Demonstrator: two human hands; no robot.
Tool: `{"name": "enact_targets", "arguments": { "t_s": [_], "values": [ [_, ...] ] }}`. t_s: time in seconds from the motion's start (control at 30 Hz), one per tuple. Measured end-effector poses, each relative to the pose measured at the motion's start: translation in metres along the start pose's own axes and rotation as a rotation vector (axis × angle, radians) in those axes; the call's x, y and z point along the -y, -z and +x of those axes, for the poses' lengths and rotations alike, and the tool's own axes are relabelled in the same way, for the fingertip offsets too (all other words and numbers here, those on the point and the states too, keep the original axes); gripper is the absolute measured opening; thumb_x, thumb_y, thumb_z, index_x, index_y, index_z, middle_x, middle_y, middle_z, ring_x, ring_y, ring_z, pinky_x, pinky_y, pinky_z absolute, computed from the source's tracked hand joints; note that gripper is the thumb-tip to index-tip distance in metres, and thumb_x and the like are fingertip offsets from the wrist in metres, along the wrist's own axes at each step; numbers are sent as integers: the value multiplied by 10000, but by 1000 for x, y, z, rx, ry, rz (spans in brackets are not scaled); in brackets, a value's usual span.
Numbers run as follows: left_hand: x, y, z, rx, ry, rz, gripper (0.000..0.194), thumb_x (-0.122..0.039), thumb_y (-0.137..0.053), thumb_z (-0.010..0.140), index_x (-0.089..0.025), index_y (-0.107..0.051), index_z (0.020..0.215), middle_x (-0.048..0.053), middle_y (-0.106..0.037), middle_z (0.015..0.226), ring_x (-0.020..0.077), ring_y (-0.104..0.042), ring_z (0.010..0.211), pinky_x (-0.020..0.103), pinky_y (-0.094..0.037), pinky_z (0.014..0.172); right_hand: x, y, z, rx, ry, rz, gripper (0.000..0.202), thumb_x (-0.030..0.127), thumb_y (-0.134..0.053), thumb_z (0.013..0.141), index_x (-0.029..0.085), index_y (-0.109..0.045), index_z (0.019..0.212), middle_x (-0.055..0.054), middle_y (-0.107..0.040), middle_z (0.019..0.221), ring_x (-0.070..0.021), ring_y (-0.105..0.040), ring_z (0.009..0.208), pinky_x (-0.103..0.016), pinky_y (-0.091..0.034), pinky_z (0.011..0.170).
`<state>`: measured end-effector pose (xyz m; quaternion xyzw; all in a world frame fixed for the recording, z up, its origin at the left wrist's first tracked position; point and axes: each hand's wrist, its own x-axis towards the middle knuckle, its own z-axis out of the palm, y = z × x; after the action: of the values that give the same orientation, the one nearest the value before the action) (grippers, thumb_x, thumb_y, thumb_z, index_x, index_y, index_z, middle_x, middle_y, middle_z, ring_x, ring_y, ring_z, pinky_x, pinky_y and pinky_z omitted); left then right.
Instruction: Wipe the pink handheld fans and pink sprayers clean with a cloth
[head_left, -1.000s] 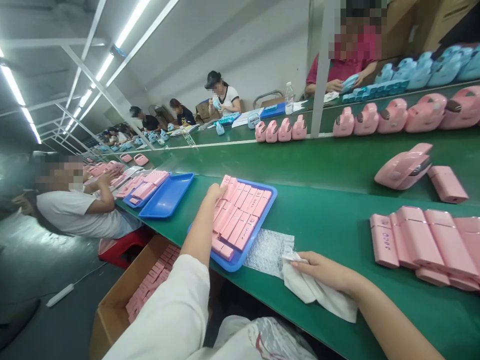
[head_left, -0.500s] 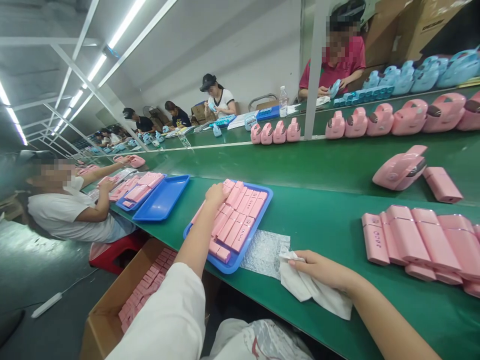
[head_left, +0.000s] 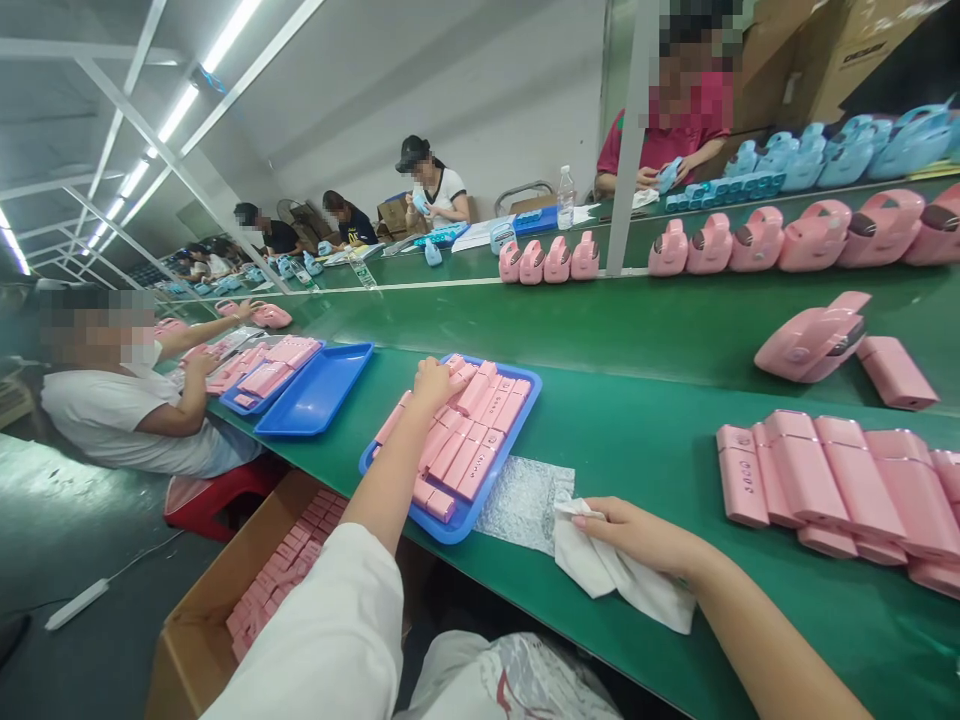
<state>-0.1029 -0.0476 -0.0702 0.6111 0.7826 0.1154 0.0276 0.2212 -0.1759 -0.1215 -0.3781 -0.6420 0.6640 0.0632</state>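
My left hand [head_left: 433, 384] reaches to the far side of a blue tray [head_left: 534, 392], its fingers closed on the end of a pink rectangular casing [head_left: 461, 377]. My fingertips are partly hidden behind the hand. Rows of similar pink casings [head_left: 474, 460], some with small button marks, fill the tray. Pinched in my right hand [head_left: 622, 535] is a crumpled white cloth [head_left: 589, 560], resting on the green table [head_left: 622, 430]. A sheet of bubble wrap [head_left: 521, 503] lies flat between the tray and the cloth, under the tray's edge.
More pink casings [head_left: 832, 480] are stacked at right. Behind them sit a pink handled unit [head_left: 810, 345] and a lone casing [head_left: 896, 372]. An empty blue tray [head_left: 315, 392] lies left, near a seated co-worker [head_left: 127, 420]. A cardboard box [head_left: 184, 630] of casings stands below.
The view has shifted slightly. The casing at my left fingers now shows more clearly, tilted across the others. My right hand stays on the cloth with little movement.
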Motion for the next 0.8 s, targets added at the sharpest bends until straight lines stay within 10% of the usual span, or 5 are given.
{"name": "enact_targets", "arguments": {
  "t_s": [0.33,0.5,0.63,0.8],
  "values": [
    [-49,40,-55,-187,-92,-691,403,-457,-248,967,-158,-437,1162,102,-677,1031,165,-657,925,301,-516,820,2,9,-10,-98,64,486,553,687,-631,727,146,-597,837,-45,-626,776,-146,-558,683,-263,-439,645],
    [-119,16,-123,395,-203,-1624,562,-671,-516,803,-150,-540,1010,50,-676,761,155,-649,604,256,-504,554,-2,21,-9,-604,177,667,565,727,-611,684,202,-605,892,-98,-683,811,-259,-652,785,-354,-513,670],
    [-153,-12,-149,808,-136,-1765,603,-651,-567,788,-101,-607,1034,13,-609,648,98,-559,469,204,-426,435,-3,31,-7,-898,380,768,550,648,-549,762,231,-556,1121,-101,-697,1005,-295,-656,993,-414,-544,809],
    [-158,-35,-148,1078,-64,-1774,560,-588,-588,811,-87,-639,1055,-5,-572,612,81,-523,402,186,-385,385,3,30,-12,-971,517,794,580,619,-554,784,224,-543,1209,-97,-673,1129,-287,-619,1117,-428,-523,933]
  ]
}}
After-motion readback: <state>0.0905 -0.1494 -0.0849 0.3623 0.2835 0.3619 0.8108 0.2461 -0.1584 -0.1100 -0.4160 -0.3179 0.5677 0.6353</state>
